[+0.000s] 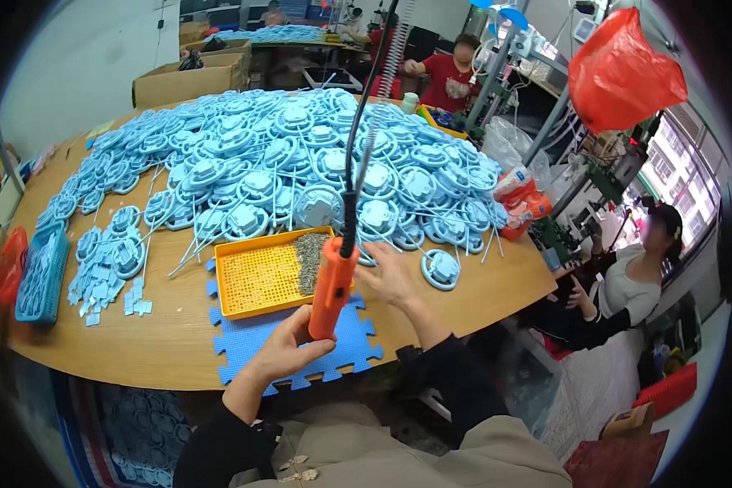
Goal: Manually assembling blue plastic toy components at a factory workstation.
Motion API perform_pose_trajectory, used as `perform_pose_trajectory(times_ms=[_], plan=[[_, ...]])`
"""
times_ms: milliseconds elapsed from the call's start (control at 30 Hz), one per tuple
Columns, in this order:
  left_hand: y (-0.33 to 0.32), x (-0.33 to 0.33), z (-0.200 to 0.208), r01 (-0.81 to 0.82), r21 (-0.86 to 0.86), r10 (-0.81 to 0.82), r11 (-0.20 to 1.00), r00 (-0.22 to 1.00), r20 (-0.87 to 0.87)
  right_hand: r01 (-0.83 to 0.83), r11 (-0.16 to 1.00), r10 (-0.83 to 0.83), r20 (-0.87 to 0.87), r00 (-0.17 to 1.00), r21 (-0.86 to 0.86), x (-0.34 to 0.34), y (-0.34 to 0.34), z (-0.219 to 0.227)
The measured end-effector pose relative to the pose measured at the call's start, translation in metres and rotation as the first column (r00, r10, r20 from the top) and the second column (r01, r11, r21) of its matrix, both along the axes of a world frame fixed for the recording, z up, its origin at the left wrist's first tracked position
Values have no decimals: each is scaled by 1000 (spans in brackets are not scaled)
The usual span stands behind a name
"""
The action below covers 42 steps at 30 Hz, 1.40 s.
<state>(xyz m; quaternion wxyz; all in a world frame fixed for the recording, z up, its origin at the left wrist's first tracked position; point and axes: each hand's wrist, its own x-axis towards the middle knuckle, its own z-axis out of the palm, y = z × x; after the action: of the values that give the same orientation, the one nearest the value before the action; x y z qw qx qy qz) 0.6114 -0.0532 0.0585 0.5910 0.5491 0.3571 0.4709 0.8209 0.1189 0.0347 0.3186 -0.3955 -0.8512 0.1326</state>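
An orange electric screwdriver (332,291) hangs from a black cable and a coiled spring, in front of a yellow tray. My left hand (289,351) is closed around its lower end, the thumb stretched below it and the other fingers partly hidden. My right hand (392,278) reaches past the tray's right side to the near edge of a heap of light-blue round plastic parts (317,207). Its fingers are stretched and apart, their tips close to a blue part, partly behind the screwdriver. Small metal screws (309,256) fill the right end of the yellow tray (256,312).
A blue foam mat (301,332) lies under the tray. One round part (441,269) sits alone at the right. Small blue squares (98,285) and a teal basket (42,276) are at the left. A red bag (626,73) hangs upper right. Other people sit at the right and back.
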Motion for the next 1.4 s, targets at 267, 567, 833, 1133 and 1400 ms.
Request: perform_pose_trajectory(times_ms=[267,567,833,1133,1400], plan=[[-2,-24,-30,-102,-86,116,991,977,181,-26,994,52,-250,967,105,-22,-5,-4],[9,-30,-20,-130,-78,141,988,975,170,-179,913,154,97,983,366,-14,66,87],[-12,-24,-20,-113,-136,135,984,977,164,-188,977,179,87,980,104,-105,101,25],[-11,-22,-32,-2,-203,46,979,975,215,-322,906,184,-428,885,-274,-127,176,77],[-13,-20,-28,2,-224,35,974,986,161,92,994,-108,-427,898,-58,-166,174,112]])
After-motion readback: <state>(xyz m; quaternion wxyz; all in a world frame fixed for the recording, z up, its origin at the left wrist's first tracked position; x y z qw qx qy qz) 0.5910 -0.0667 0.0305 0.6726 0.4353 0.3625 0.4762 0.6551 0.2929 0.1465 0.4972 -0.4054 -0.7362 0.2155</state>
